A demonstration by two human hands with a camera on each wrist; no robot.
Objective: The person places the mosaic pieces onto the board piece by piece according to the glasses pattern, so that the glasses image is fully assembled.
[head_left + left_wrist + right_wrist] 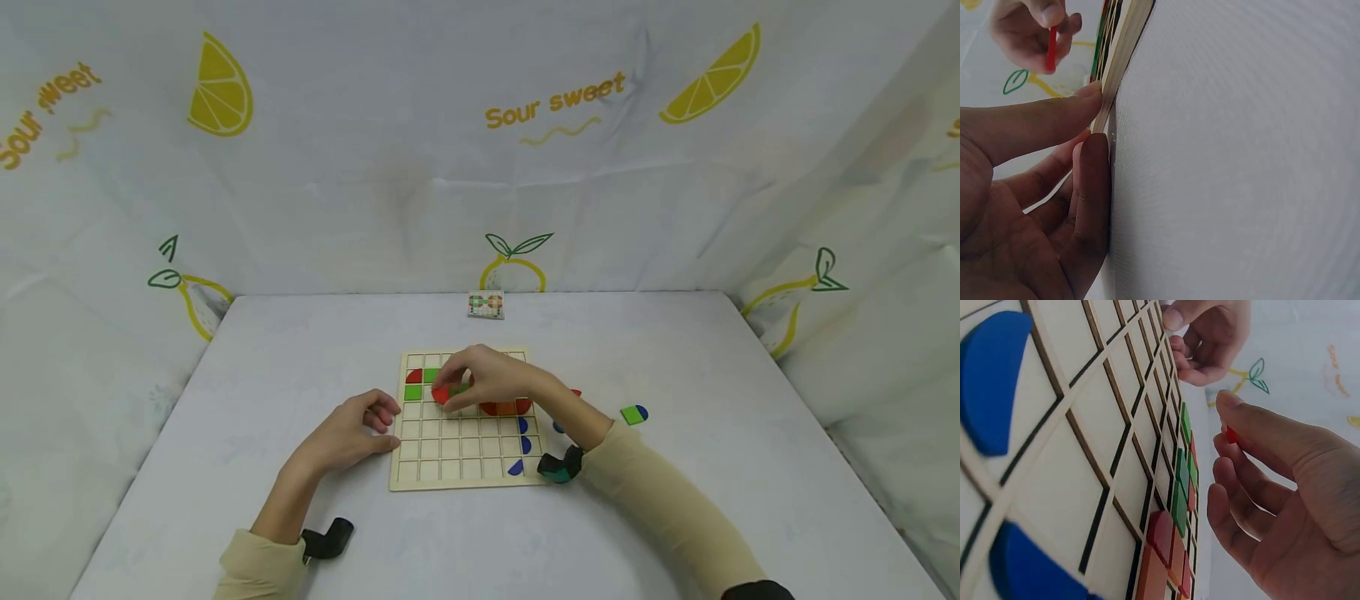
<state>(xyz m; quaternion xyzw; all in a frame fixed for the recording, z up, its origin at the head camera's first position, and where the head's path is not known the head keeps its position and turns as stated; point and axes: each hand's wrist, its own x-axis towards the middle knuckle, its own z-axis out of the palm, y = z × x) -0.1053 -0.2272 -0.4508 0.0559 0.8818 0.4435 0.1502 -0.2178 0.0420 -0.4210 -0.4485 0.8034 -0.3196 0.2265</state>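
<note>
My right hand (491,375) is over the upper part of a wooden grid board (431,471). Thumb and fingertips pinch a small flat red piece (1230,434), seen edge-on in both wrist views. At the board's left side, the thumb and fingertips of my left hand (345,433) touch the edge, fingers loosely bent. Red and green pieces lie in the upper rows, among them a green square (413,392). Orange and red pieces (506,408) sit right of centre, partly under my right hand. Blue rounded pieces (526,445) lie in the right column.
A small patterned card (486,305) stands at the table's back. Right of the board lie a green-and-blue piece (634,414) and other pieces partly hidden by my right forearm. A white cloth (360,200) with fruit prints hangs behind the table.
</note>
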